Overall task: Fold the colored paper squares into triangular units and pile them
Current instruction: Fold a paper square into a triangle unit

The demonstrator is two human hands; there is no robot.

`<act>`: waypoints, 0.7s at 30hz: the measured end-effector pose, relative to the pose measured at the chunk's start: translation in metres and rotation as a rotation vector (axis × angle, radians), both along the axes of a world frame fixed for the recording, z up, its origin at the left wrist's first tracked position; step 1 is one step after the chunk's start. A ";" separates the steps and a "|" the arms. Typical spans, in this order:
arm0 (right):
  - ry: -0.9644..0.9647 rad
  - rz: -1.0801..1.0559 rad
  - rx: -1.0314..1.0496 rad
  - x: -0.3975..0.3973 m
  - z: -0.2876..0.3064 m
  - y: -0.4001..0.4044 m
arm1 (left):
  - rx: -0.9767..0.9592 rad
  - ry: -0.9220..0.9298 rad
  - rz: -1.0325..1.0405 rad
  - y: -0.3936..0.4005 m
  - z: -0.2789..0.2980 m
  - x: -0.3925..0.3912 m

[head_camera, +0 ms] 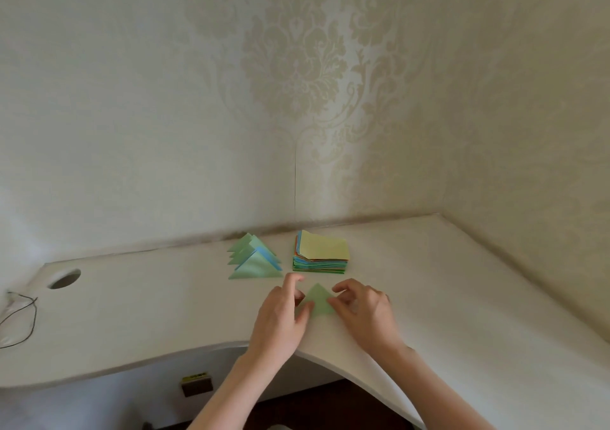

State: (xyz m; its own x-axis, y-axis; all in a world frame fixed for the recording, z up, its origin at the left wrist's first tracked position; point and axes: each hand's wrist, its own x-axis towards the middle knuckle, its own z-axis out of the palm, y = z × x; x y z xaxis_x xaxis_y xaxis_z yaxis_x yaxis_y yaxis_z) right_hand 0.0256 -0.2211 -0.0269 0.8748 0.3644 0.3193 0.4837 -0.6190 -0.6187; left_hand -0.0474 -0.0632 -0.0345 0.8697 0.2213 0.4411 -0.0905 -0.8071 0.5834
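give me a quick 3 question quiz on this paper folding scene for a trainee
1. True or false: the pile of folded triangles lies to the left of the stack of paper squares.
2. Which colour is the top sheet of the stack? A) red B) pale yellow C) black
3. Fill in: both hands are on a green ____ at the near edge of the desk.

Key
1. True.
2. B.
3. Triangle: the green triangle lies flat, with the left hand at its left corner and the right hand at its right corner.
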 end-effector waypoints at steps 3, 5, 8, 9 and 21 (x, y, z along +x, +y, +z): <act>0.001 -0.043 -0.023 0.000 -0.001 0.005 | -0.038 0.037 0.068 -0.009 0.001 0.007; 0.007 -0.044 -0.032 -0.001 -0.003 0.006 | -0.051 0.066 0.081 -0.009 0.000 0.009; 0.017 -0.039 -0.028 -0.001 -0.005 0.005 | -0.103 0.071 0.083 -0.007 -0.002 0.009; 0.024 -0.036 -0.024 0.000 -0.006 0.005 | -0.123 0.078 0.088 -0.006 -0.002 0.009; 0.099 -0.008 0.022 0.003 -0.005 0.001 | -0.240 0.115 0.119 0.007 0.005 0.003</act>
State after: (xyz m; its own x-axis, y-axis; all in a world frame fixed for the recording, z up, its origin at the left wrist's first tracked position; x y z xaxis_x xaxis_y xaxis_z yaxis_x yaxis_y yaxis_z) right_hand 0.0286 -0.2196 -0.0321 0.9054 0.3510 0.2391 0.4146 -0.6085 -0.6767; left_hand -0.0440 -0.0560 -0.0295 0.8727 0.4112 0.2635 0.0746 -0.6454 0.7602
